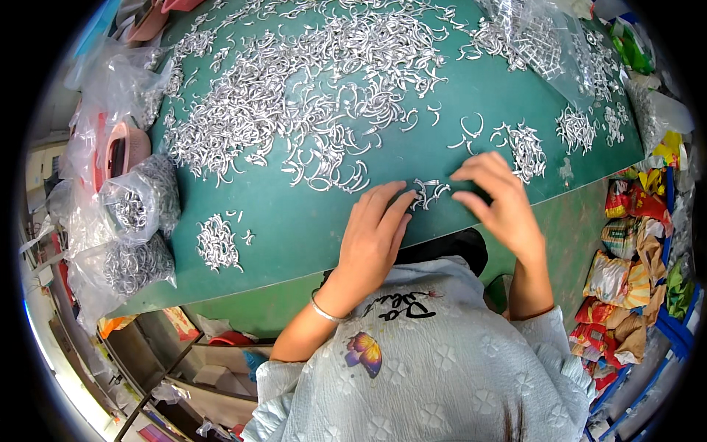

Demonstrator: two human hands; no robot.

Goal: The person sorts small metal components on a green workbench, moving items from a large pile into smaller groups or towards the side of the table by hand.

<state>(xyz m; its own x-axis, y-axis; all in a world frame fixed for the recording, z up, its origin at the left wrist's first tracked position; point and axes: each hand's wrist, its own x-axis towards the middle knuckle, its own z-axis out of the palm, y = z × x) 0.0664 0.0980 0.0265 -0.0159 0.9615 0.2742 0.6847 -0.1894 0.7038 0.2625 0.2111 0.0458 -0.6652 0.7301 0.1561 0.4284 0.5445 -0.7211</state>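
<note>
Centre of frame, green table (309, 221): small bundle of curved metal hooks (428, 193), silvery, thin, glossy, lying between both hands; long axis roughly left to right across the frame.
Left hand (372, 236): just lower left of bundle, fingertips (403, 200) touching its left end, fingers loosely together, not clamped.
Right hand (497, 202): just right of bundle, fingers arched over its right end; grip hidden, cannot tell; both hands about equally near.
Upper centre: broad heap of loose hooks (309, 96), tangled; smaller pile (217, 243) at left centre; sorted cluster (526, 151) at right.
Left edge: clear plastic bags (136, 236), crinkled, filled with hooks.
</note>
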